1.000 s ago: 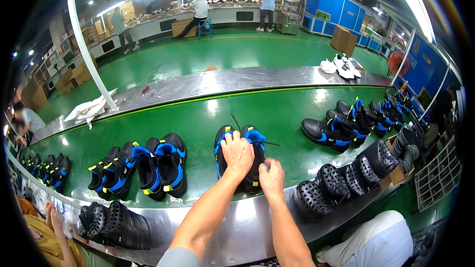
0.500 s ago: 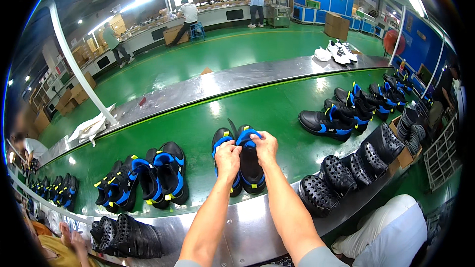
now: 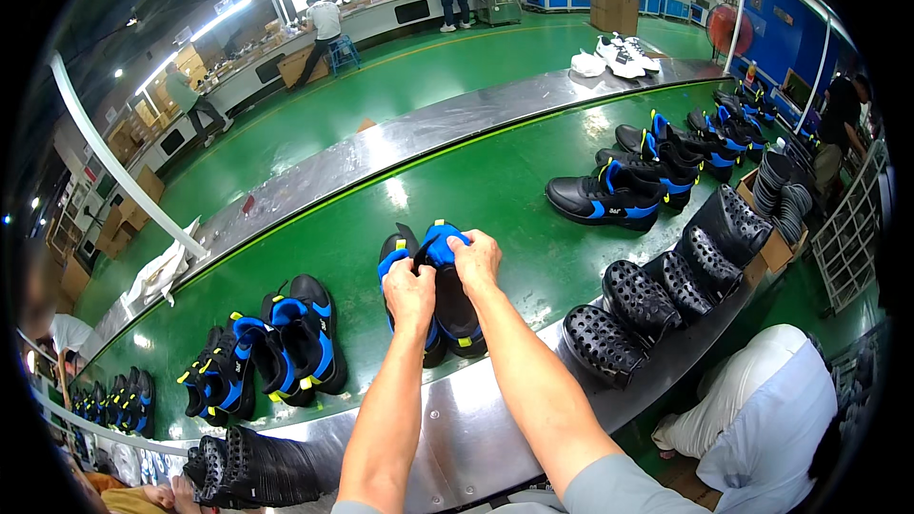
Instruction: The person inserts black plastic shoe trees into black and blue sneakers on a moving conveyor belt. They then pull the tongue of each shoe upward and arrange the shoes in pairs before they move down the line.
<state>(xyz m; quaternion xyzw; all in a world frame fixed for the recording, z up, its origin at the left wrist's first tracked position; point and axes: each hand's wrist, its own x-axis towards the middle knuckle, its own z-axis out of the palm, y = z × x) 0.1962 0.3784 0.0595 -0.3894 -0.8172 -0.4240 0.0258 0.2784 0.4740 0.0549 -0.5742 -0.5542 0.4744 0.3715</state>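
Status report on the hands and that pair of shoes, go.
Left hand and right hand both gripping the blue tongue of the black-and-blue shoe. Shoe on the green conveyor belt. Nothing obstructing.

Under the left hand [image 3: 409, 290] and right hand [image 3: 476, 260] sits a pair of shoes [image 3: 430, 297], black with bright blue tongues and yellow tabs. The conveyor belt [image 3: 495, 181] beneath them is glossy green, edged by a silver-grey metal counter [image 3: 476, 438]. To the left of the left hand more black-and-blue shoes [image 3: 286, 343] show yellow accents. To the right of the right hand stand black perforated shoe forms [image 3: 657, 290], and beyond them a black shoe with blue trim [image 3: 605, 198]. Far past the hands lie white shoes [image 3: 624, 55]
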